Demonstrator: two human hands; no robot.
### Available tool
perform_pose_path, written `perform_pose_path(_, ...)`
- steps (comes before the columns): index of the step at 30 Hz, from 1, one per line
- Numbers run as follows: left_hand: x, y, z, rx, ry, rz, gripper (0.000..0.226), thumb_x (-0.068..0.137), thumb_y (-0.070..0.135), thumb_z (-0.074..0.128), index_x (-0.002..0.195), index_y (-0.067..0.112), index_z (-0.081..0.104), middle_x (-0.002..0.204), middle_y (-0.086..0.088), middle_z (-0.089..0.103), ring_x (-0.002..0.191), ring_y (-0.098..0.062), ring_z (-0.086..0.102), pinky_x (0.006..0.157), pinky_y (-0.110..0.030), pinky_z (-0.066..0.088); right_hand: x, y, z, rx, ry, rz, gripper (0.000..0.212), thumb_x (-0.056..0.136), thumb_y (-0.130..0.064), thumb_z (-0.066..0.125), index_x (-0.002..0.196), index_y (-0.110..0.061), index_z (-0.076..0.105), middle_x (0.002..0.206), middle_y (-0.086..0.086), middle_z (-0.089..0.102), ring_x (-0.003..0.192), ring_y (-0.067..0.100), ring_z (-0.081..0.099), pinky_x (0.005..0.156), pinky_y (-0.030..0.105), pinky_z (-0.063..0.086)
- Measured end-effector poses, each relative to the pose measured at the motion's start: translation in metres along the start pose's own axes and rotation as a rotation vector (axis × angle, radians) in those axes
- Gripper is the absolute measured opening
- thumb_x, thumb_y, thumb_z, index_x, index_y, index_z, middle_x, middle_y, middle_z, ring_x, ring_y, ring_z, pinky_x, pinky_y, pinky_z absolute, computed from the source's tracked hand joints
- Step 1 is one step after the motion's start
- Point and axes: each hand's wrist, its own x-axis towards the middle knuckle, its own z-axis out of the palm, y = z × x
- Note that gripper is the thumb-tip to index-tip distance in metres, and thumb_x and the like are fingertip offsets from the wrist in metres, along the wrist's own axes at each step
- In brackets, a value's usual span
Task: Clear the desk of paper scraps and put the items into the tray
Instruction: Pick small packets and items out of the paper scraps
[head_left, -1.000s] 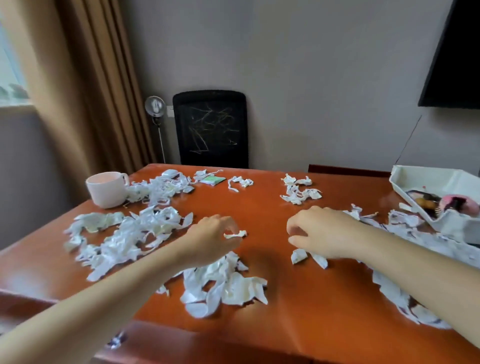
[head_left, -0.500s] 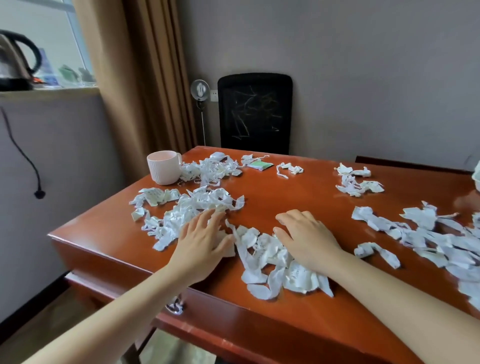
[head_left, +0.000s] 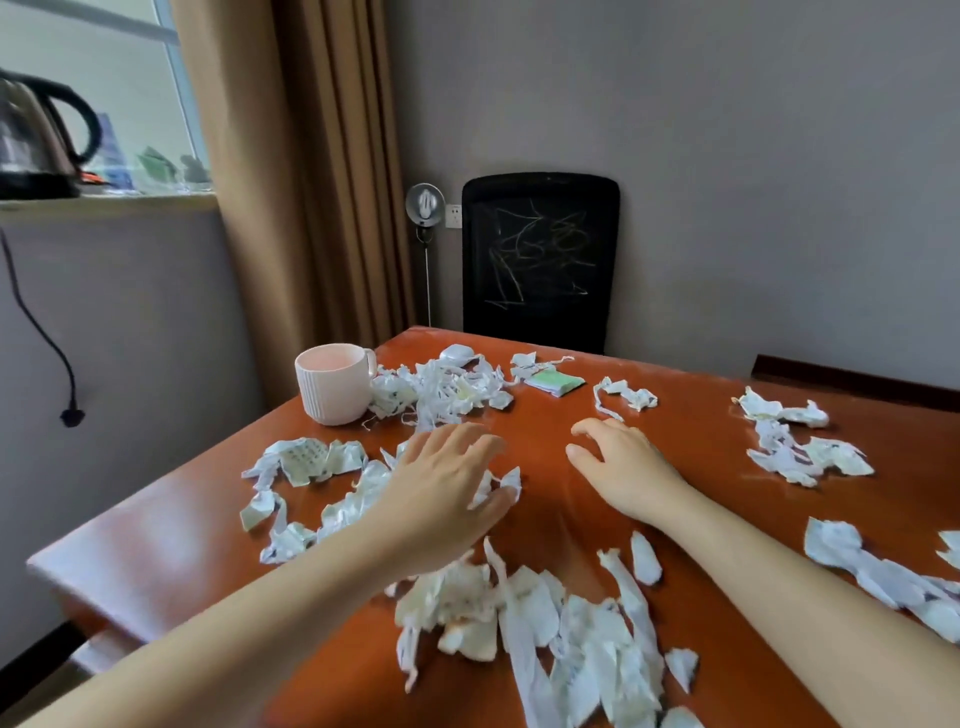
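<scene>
Soft daylight comes from the window (head_left: 78, 93) at upper left, which is washed out, leaving the room evenly and mildly bright. The desk (head_left: 701, 431) shows dull sheen and faint shadows under the arms. Wide-angle bending warps the edges, and fine detail seems slightly smeared, perhaps by motion.

— What's behind the surface (head_left: 545, 447)?

— A plain grey wall (head_left: 727, 130), with a black mesh chair back (head_left: 540, 260) pushed against the far edge and a small round device on a thin stand (head_left: 425, 208) just beside it, next to a white wall socket (head_left: 454, 216).

— And on the left?

— Tan curtains (head_left: 291, 171) hang beside a bright window (head_left: 104, 78). A kettle (head_left: 39, 135) sits on the sill (its black cord (head_left: 36, 322) dangles down the wall).
</scene>
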Motion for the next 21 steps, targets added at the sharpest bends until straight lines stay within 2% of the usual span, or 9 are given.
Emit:
perform_pose_path(3, 0.036, -0.011, 0.004, 0.038, -0.077, -0.02, 0.054, 0.093, 0.055, 0.032, 0.14, 0.029, 0.03, 0.149, 0.006, 0.028, 0.138, -0.016, 0.02, 0.113, -0.035, 0.013, 0.033, 0.007, 0.006, 0.034, -0.005, 0.006, 0.043, 0.096, -0.038, 0.044, 0.137, -0.026, 0.038, 0.145, 0.0, 0.04, 0.132, 0.02, 0.038, 0.102, 0.037, 0.04)
perform_pose_path(5, 0.06, -0.023, 0.009, 0.049, -0.128, -0.045, 0.054, 0.093, 0.054, 0.034, 0.14, 0.028, 0.03, 0.15, 0.003, 0.029, 0.139, -0.019, 0.022, 0.113, -0.038, 0.016, 0.052, 0.01, 0.012, 0.015, -0.006, 0.012, 0.049, 0.095, -0.037, 0.045, 0.142, -0.026, 0.032, 0.149, -0.001, 0.035, 0.137, 0.022, 0.031, 0.106, 0.04, 0.036)
perform_pose_path(8, 0.096, -0.042, 0.018, 0.05, -0.156, -0.09, 0.05, 0.093, 0.051, 0.036, 0.136, 0.025, 0.036, 0.145, -0.001, 0.036, 0.134, -0.022, 0.03, 0.109, -0.04, 0.024, 0.079, 0.016, 0.023, -0.168, 0.04, -0.032, 0.053, 0.097, -0.039, 0.04, 0.146, -0.025, 0.024, 0.153, -0.002, 0.027, 0.141, 0.02, 0.021, 0.113, 0.04, 0.024)
perform_pose_path(10, 0.118, -0.053, 0.025, 0.057, -0.146, -0.134, 0.052, 0.093, 0.049, 0.038, 0.137, 0.022, 0.036, 0.146, -0.003, 0.035, 0.134, -0.024, 0.03, 0.109, -0.041, 0.024, 0.096, 0.019, 0.03, -0.241, 0.097, -0.083, 0.052, 0.098, -0.04, 0.036, 0.145, -0.023, 0.025, 0.152, -0.002, 0.028, 0.141, 0.018, 0.021, 0.114, 0.038, 0.02)
perform_pose_path(17, 0.182, -0.093, 0.045, 0.198, -0.15, -0.283, 0.052, 0.095, 0.046, 0.036, 0.139, 0.018, 0.034, 0.144, -0.007, 0.038, 0.131, -0.029, 0.035, 0.107, -0.044, 0.028, 0.13, 0.026, 0.048, -0.189, 0.196, -0.16, 0.045, 0.097, -0.041, 0.032, 0.141, -0.027, 0.035, 0.144, -0.007, 0.041, 0.133, 0.014, 0.03, 0.112, 0.034, 0.021)
perform_pose_path(21, 0.213, -0.118, 0.053, 0.215, -0.138, -0.368, 0.053, 0.096, 0.044, 0.036, 0.141, 0.016, 0.033, 0.147, -0.009, 0.036, 0.133, -0.031, 0.033, 0.106, -0.046, 0.028, 0.132, 0.029, 0.05, -0.195, 0.232, -0.197, 0.041, 0.097, -0.035, 0.03, 0.135, -0.026, 0.043, 0.133, -0.008, 0.05, 0.121, 0.015, 0.038, 0.107, 0.033, 0.025)
